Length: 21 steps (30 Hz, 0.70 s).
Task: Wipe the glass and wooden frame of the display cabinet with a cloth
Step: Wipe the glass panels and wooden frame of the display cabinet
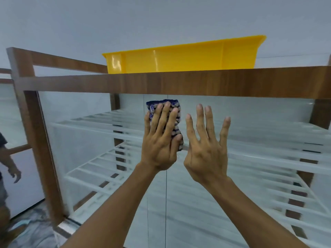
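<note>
At centre frame we press the cloth (174, 120) flat on the glass (250, 176) with our left hand (161, 140); our right hand (206, 145), fingers spread, holds nothing. Next, likely sweeping strokes.

Looks like a small shop or stall interior. A wood-framed display cabinet (179, 83) with glass panels holds white slatted shelves (100, 169). A yellow plastic tray (179, 58) sits on its top. Plain pale wall (161, 18) behind, marbled floor (35, 230), a second person (7, 158) at the left edge.
</note>
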Available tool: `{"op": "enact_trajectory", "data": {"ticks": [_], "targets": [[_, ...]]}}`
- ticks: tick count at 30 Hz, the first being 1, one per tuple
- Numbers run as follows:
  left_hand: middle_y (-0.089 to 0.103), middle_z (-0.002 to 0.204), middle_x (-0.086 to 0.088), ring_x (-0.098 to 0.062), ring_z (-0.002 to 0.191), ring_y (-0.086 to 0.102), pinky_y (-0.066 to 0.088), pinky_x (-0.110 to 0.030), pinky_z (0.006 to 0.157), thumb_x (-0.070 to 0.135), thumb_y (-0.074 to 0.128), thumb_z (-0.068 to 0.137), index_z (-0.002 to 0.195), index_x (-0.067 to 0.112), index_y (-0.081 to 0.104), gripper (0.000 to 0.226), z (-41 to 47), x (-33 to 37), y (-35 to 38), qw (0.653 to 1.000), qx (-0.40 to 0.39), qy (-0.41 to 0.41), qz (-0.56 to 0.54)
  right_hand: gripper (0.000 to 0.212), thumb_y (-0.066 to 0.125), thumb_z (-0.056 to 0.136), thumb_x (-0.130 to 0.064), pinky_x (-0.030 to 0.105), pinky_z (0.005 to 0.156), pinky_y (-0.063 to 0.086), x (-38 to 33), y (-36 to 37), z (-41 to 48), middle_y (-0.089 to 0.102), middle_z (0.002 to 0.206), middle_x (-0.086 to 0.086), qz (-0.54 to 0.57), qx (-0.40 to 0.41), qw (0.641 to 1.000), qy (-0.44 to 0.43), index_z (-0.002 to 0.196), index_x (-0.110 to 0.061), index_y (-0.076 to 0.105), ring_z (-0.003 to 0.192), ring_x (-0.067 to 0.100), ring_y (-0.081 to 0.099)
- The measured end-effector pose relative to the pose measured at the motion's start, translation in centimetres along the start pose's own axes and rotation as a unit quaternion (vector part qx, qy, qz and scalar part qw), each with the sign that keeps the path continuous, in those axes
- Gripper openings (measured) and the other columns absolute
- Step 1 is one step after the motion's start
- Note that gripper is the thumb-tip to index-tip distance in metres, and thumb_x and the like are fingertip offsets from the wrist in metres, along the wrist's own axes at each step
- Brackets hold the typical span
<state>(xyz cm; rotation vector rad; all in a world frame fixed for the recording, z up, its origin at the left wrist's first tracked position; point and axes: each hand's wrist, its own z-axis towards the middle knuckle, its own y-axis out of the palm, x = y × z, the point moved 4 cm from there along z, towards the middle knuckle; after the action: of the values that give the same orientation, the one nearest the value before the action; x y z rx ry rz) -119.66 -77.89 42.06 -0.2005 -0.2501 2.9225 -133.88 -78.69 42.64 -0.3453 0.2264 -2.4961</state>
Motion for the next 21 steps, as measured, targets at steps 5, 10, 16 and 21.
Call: {"op": "enact_trajectory", "data": {"ticks": [5, 10, 16, 21], "targets": [[0.015, 0.169, -0.022, -0.040, 0.158, 0.011, 0.011, -0.062, 0.127, 0.034, 0.030, 0.107, 0.160, 0.001, 0.014, 0.065, -4.2, 0.3, 0.4, 0.990, 0.023, -0.137, -0.027, 0.072, 0.050, 0.084, -0.002, 0.058, 0.125, -0.005, 0.3, 0.3, -2.5, 0.022, 0.165, 0.019, -0.005, -0.004, 1.000, -0.014, 0.155, -0.005, 0.036, 0.155, 0.034, 0.016], [0.018, 0.168, -0.017, -0.034, 0.158, 0.011, 0.007, -0.059, 0.127, 0.036, 0.031, 0.106, 0.160, 0.006, 0.019, 0.063, -0.2, 5.5, 1.6, 1.000, -0.015, 0.000, 0.002, 0.066, 0.046, 0.088, 0.000, 0.059, 0.125, -0.001, 3.1, -1.3, -4.6, 0.025, 0.163, 0.018, -0.017, 0.010, 1.000, 0.008, 0.153, -0.006, 0.039, 0.154, 0.030, 0.018], [0.019, 0.169, -0.014, -0.032, 0.159, 0.010, 0.006, -0.058, 0.127, 0.036, 0.036, 0.107, 0.161, 0.009, 0.020, 0.063, -2.0, 10.2, 2.7, 0.995, -0.048, 0.083, 0.003, 0.072, 0.052, 0.087, 0.002, 0.064, 0.124, 0.005, 10.5, -5.7, -6.5, 0.025, 0.164, 0.021, -0.061, 0.021, 0.997, 0.052, 0.155, -0.012, 0.037, 0.154, 0.036, 0.018], [0.018, 0.168, -0.017, -0.037, 0.157, 0.016, 0.008, -0.060, 0.127, 0.034, 0.037, 0.106, 0.161, 0.006, 0.025, 0.062, 3.2, 16.1, 4.0, 1.000, -0.018, 0.021, -0.012, 0.056, 0.042, 0.101, -0.012, 0.061, 0.125, 0.008, 15.7, -8.6, -8.1, 0.021, 0.165, 0.020, -0.082, 0.019, 0.995, 0.057, 0.157, -0.010, 0.032, 0.156, 0.031, 0.011]]}}
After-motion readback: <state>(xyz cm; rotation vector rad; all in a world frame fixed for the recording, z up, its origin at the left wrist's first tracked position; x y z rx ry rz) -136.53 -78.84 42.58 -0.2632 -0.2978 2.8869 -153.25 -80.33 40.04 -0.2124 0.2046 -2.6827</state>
